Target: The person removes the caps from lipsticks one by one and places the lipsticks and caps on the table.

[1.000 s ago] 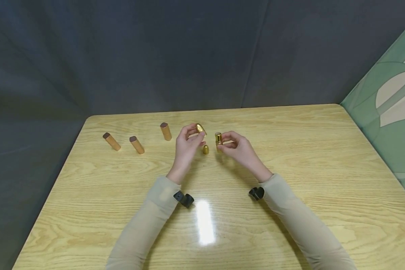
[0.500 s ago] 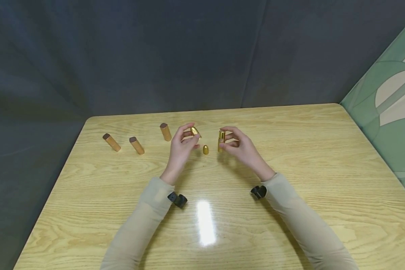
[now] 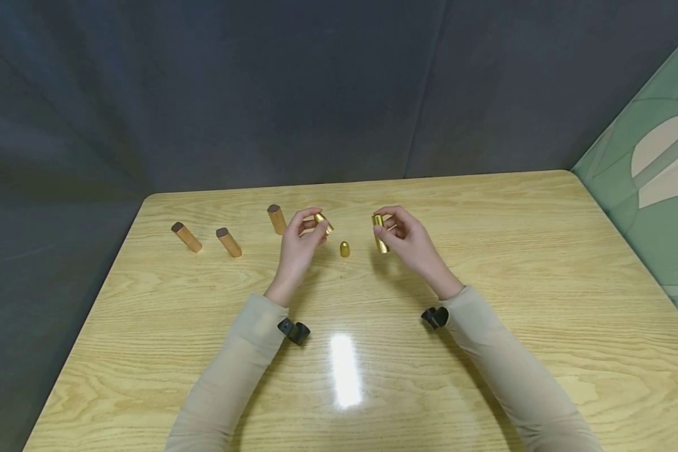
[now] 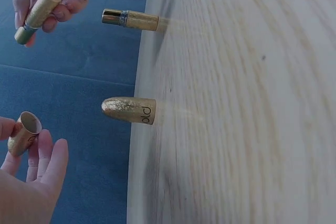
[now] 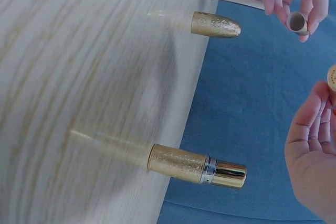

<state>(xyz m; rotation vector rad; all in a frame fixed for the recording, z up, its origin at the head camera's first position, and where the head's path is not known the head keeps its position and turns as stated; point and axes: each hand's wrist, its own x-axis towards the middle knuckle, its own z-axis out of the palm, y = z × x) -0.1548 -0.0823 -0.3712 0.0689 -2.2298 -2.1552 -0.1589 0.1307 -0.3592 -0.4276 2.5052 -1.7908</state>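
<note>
My left hand (image 3: 301, 245) pinches a gold bullet-shaped lipstick cap (image 4: 23, 134) between thumb and fingers, its hollow end showing in the left wrist view. To its right, my right hand (image 3: 409, 242) holds a gold lipstick tube (image 4: 39, 14), tilted, with its printed round end turned up. A second gold cap (image 3: 344, 249) stands on the table between the hands, rounded end up. Another gold lipstick tube (image 5: 197, 166), its shiny top uncapped, stands upright in both wrist views. In the head view I cannot make that standing tube out.
Three copper-coloured tubes with dark tops stand to the left: one far left (image 3: 187, 237), one nearer (image 3: 229, 243), one beside the left hand (image 3: 277, 220). The wooden table (image 3: 486, 376) ends at a dark curtain (image 3: 339, 94). Green-patterned fabric (image 3: 661, 207) hangs at right.
The hands have drawn apart: the left hand moved left with its cap, the right hand moved right with its tube. The held tube has tilted. The cap on the table stayed put.
</note>
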